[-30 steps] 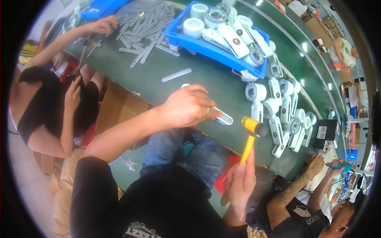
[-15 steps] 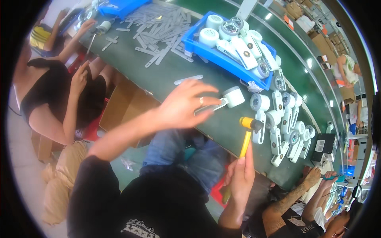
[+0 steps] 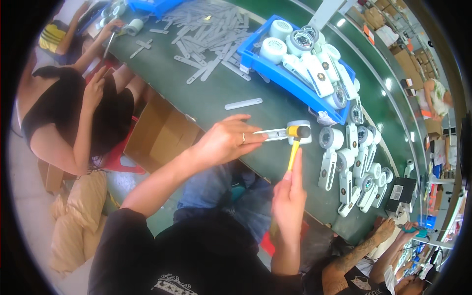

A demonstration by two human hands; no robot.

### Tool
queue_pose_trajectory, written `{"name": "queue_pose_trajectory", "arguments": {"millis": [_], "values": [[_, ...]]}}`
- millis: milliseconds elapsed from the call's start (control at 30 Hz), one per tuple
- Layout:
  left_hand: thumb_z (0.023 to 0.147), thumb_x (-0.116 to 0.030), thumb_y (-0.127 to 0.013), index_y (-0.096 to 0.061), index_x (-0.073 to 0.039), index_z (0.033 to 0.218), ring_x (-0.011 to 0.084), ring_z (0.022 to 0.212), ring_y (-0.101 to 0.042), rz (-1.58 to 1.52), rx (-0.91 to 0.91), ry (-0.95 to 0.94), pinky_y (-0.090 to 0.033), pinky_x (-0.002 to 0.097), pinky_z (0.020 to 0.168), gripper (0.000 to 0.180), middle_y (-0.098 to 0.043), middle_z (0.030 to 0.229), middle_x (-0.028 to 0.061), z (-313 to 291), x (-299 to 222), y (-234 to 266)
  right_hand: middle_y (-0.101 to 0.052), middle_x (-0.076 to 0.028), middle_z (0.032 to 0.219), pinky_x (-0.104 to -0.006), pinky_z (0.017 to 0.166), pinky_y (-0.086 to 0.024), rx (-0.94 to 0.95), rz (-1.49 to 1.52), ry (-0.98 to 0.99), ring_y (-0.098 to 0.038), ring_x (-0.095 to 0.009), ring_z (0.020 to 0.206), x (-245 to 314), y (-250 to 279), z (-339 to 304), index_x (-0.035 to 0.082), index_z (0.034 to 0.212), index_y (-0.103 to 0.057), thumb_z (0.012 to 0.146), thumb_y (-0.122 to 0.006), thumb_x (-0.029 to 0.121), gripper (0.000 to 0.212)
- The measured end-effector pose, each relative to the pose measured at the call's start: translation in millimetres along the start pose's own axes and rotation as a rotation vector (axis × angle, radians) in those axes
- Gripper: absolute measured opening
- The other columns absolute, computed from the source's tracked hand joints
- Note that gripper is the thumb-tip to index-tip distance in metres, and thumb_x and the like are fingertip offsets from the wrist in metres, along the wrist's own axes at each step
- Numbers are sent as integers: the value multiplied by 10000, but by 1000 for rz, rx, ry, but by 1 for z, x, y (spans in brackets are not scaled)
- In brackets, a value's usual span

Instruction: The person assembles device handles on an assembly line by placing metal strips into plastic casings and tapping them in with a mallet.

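Observation:
My left hand (image 3: 223,141) is closed on the handle end of a white handheld fan (image 3: 276,134), which lies on the green table with its round head to the right. My right hand (image 3: 289,199) grips a small mallet (image 3: 295,157) with a yellow handle and a yellow-and-black head. The mallet head is over the fan's head and covers part of it; whether they touch I cannot tell. Behind the fan lies a loose grey strip (image 3: 243,103).
A blue bin (image 3: 290,87) heaped with similar fans stands behind. More fans (image 3: 330,142) lie at the right, near a black box (image 3: 400,191). Grey strips (image 3: 216,37) are piled at the far left. An open carton (image 3: 157,130) and co-workers flank me.
My left hand has come down from hovering, fingers spread, to hold the fan's handle. The mallet has moved left over the fan's head. The fan now lies straighter across.

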State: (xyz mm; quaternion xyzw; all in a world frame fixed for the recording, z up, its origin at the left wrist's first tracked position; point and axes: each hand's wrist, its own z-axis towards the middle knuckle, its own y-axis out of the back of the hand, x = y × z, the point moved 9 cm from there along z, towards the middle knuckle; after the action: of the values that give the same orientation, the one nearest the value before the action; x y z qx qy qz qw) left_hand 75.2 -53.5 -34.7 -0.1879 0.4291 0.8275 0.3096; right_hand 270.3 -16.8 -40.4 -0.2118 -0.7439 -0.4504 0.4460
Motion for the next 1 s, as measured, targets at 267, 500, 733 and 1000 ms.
{"name": "queue_pose_trajectory", "arguments": {"millis": [267, 500, 733, 1000], "values": [[854, -107, -859, -815, -75, 1160, 254, 978, -761, 4, -11, -5, -545, 482, 1090, 312, -803, 1113, 92, 1, 2, 0, -413, 54, 639, -219, 480, -323, -57, -124, -2, -363, -27, 527, 0, 8, -5, 140, 1703, -301, 1157, -389, 161, 553], [857, -91, -846, -820, -78, 1132, 269, 973, -759, -31, -22, 7, -540, 493, 1092, 276, -798, 1110, 97, 0, 0, 2, -499, -56, 662, -298, 540, -424, -89, 55, 34, -476, -75, 557, 20, 23, -26, 117, 1701, -272, 1130, -415, 95, 589], [859, -137, -871, -687, -106, 1399, 341, 1175, -709, -26, -48, 178, -536, 491, 1097, 572, -801, 1171, 53, -13, 21, -5, -439, 59, 672, -226, 497, -326, -82, 143, 95, -366, -28, 540, 39, 22, -40, 109, 1708, -268, 1154, -426, 160, 578], [854, -207, -894, -246, -126, 1686, 348, 1204, -643, -39, 46, 351, -350, 451, 1164, 1058, -808, 1192, 23, -13, 27, -11, -631, -183, 727, -383, 617, -508, 104, -105, 143, -613, -322, 563, 31, -9, -32, 91, 1669, -341, 1098, -477, 88, 587]]}}
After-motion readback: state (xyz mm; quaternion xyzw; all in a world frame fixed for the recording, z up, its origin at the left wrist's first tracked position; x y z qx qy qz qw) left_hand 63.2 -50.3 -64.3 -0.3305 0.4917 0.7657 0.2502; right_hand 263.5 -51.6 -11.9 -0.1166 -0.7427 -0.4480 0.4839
